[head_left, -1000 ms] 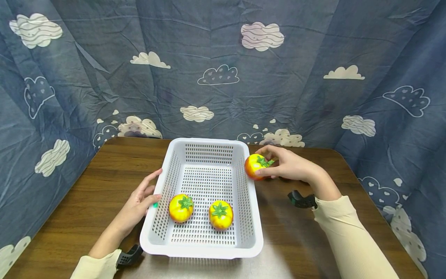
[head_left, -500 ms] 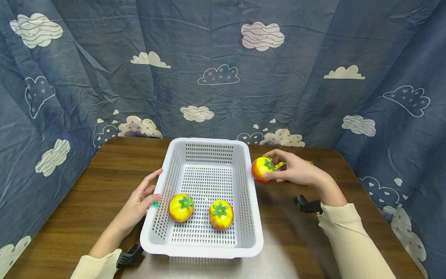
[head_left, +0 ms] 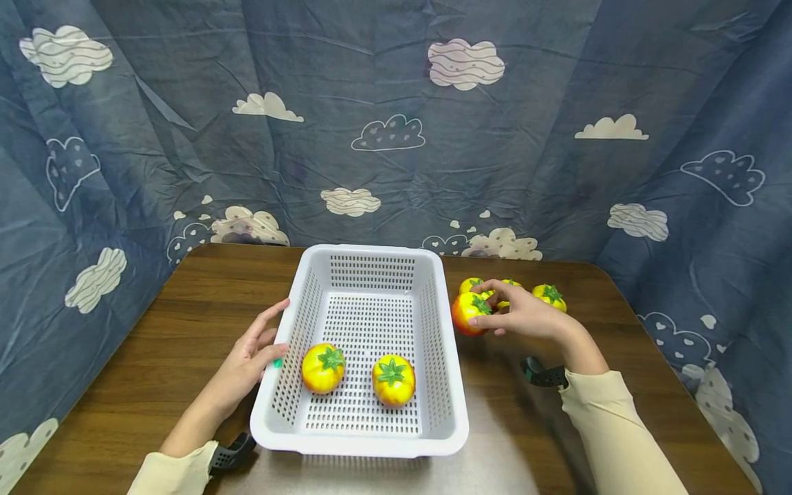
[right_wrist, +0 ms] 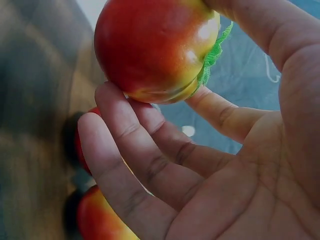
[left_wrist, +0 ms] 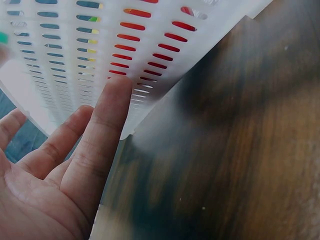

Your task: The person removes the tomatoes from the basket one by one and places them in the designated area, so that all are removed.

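Observation:
My right hand (head_left: 526, 313) pinches a red-and-yellow tomato (head_left: 465, 315) with a green leafy top, just outside the basket's right wall. In the right wrist view, thumb and fingertips meet the sides of this tomato (right_wrist: 150, 45), while other fingers stretch out below it. My left hand (head_left: 247, 354) rests on the left side of a white perforated plastic basket (head_left: 458, 412). Its fairly straight fingers (left_wrist: 100, 120) touch the outer wall in the left wrist view. Inside the basket sit two tomatoes, one at left (head_left: 322, 371) and one at right (head_left: 393, 381).
More tomatoes lie on the brown wooden table (head_left: 210, 295) behind and beside my right hand, including one at far right (head_left: 547, 297) and one partly hidden (head_left: 471, 283). A dark blue cloud-patterned curtain (head_left: 396, 172) hangs behind the table.
My right hand has carried its tomato from the basket's right rim rightward and toward me. Tomatoes behind that hand now show. The left hand and basket have stayed put.

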Motion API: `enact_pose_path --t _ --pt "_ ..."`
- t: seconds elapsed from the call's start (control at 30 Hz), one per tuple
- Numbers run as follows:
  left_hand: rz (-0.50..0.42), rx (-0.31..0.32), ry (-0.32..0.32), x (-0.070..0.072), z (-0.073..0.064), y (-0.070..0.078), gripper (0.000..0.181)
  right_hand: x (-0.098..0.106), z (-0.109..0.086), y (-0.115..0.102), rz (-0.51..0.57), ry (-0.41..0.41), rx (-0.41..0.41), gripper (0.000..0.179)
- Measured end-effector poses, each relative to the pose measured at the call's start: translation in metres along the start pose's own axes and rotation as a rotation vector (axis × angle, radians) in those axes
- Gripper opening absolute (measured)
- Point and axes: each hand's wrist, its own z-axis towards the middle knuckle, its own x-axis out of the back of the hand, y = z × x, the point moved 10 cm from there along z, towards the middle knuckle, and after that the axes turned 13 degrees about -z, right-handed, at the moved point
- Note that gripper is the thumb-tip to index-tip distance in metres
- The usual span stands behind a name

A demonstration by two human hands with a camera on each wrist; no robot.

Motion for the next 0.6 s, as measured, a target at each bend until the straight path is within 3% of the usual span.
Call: enact_pose_path --t 0.3,0.6 --pt "0.004 0.014 0.014 0.001 0.0 0.0 0.065 -0.011 0.002 0.019 -0.02 -0.01 -0.046 0.069" --pt "0.008 0.02 0.014 0.001 0.0 -0.003 0.066 -0.019 0.001 0.024 -0.039 0.0 -0.082 0.071"
